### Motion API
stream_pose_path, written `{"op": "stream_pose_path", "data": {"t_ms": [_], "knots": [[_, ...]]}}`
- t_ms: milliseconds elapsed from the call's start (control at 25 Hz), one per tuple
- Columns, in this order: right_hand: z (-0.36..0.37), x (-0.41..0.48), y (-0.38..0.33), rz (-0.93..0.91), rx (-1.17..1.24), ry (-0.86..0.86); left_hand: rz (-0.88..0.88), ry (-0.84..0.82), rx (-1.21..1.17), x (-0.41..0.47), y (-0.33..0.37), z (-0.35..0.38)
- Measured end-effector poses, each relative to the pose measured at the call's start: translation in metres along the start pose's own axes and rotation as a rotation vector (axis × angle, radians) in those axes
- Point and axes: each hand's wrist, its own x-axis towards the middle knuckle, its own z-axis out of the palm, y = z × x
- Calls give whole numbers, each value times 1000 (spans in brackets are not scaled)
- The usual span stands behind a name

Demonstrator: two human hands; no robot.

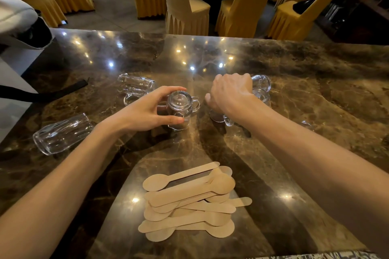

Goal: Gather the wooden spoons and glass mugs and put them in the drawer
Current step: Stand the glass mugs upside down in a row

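Note:
Several flat wooden spoons (189, 200) lie in a loose pile near the front of the marble table (315, 82). My left hand (147, 109) grips a small upside-down glass mug (181, 109) at the table's middle, thumb and fingers curled round it. My right hand (229, 92) curls over a second glass mug (225, 119) and partly hides it. Another mug (262, 86) sits just behind that hand. One glass mug (136, 86) lies on its side behind my left hand. A further glass (62, 133) lies on its side at the left.
A black strap (52, 92) lies at the table's left edge beside a grey object (16, 19). Chairs in yellow covers (185, 6) stand beyond the far edge. A small glass piece (307, 124) shows right of my right forearm. No drawer is in view.

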Motion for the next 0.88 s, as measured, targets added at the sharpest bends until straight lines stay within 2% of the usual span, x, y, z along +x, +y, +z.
{"op": "stream_pose_path", "data": {"t_ms": [80,240,320,440,640,880], "knots": [[1,0,-1,12,-31,-9,8,57,192,-2,9,0],[-4,0,-2,2,-75,-56,-26,343,667,-2,30,9],[-14,-3,2,-11,-60,-34,-83,365,789,0,38,13],[-34,-8,18,-20,31,99,-106,315,811,1,43,12],[-50,-23,78,53,245,239,-29,169,773,3,53,2],[0,-64,135,290,625,155,25,122,679,16,54,7]]}}
